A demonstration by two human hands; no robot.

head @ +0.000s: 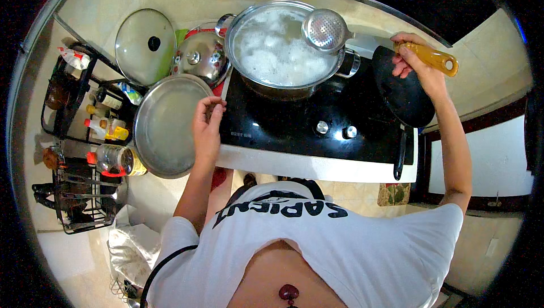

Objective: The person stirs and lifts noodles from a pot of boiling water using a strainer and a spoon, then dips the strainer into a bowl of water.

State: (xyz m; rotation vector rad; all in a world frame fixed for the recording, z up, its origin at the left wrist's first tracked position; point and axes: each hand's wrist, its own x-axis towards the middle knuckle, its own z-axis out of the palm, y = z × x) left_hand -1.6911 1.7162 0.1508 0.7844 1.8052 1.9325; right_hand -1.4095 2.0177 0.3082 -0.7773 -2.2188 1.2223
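My right hand [418, 59] grips the yellow-brown handle of a perforated skimmer ladle [325, 30]. The ladle's round metal head hangs over the right side of a large two-handled steel pot [230, 59]. White foam [276, 48] covers much of the liquid in that pot. Beside the hob's left edge, my left hand [207, 116] is loosely curled, and I see nothing held in it. Just under it lies the right rim of a wide, shallow steel pan [168, 127]. Whether that hand touches the rim is hidden.
The pot stands on a black hob [272, 123] with two knobs. A black wok [401, 89] sits at the right. A glass lid [145, 46] and a domed steel lid [199, 59] are behind the pan. Bottles [112, 159] and a black rack [85, 223] line the left.
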